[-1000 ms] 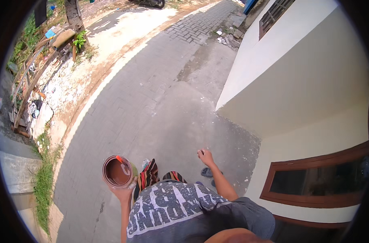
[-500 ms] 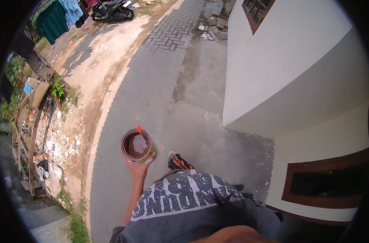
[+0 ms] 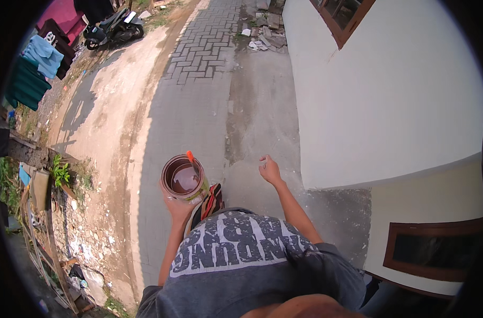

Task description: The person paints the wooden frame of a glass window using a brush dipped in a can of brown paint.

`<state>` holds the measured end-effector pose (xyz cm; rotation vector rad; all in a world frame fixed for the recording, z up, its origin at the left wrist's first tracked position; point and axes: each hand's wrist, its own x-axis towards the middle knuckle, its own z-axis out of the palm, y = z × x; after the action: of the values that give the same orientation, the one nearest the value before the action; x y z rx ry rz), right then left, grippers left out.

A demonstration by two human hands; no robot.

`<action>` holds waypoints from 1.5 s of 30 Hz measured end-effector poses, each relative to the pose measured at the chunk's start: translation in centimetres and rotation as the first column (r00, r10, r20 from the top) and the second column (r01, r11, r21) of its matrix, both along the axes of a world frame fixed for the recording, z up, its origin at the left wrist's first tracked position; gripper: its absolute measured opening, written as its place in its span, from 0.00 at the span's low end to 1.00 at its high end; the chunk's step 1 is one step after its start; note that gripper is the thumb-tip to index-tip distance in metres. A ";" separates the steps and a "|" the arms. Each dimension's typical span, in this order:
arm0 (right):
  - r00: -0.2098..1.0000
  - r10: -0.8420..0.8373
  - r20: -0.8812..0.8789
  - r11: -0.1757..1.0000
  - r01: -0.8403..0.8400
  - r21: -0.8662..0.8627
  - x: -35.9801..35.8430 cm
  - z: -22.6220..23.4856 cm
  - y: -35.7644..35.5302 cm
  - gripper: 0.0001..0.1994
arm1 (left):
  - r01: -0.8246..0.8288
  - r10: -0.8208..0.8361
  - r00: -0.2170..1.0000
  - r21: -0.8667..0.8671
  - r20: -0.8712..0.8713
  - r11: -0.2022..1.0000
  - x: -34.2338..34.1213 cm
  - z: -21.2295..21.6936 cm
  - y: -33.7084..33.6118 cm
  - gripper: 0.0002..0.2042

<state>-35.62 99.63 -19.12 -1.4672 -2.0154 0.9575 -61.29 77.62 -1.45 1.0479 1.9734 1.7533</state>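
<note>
Left hand under brown-filled paint can (right hand empty, outstretched)

Left hand under open can, stick standing in it, right hand apart to its right, wall further right, motorbike far ahead left, paved lane beneath.
</note>
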 end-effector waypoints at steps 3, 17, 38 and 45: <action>0.971 -0.195 -0.137 0.975 0.176 -0.138 -0.8 -6.2 2.2 0.09 | 0.175 -0.174 0.983 0.012 -0.064 0.984 -4.4 -0.9 8.9 0.49; 0.751 -0.406 -0.521 0.914 0.347 -0.211 -6.7 15.1 34.0 0.17 | 0.577 -0.582 0.813 0.145 -0.014 0.804 -12.2 -2.2 50.3 0.48; 0.951 -0.306 0.037 0.900 0.276 0.337 -15.5 28.6 75.0 0.13 | 0.982 -0.974 0.188 0.025 -0.129 0.186 -8.1 2.6 102.9 0.48; 0.870 -0.401 0.287 0.888 0.291 0.356 -11.9 30.3 77.6 0.08 | 0.998 -0.998 0.006 0.057 -0.059 0.003 -0.6 1.7 110.0 0.48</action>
<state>-47.49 177.25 11.15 -1.8373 -1.9173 0.2272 -61.94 187.62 0.23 1.7958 0.4896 0.8488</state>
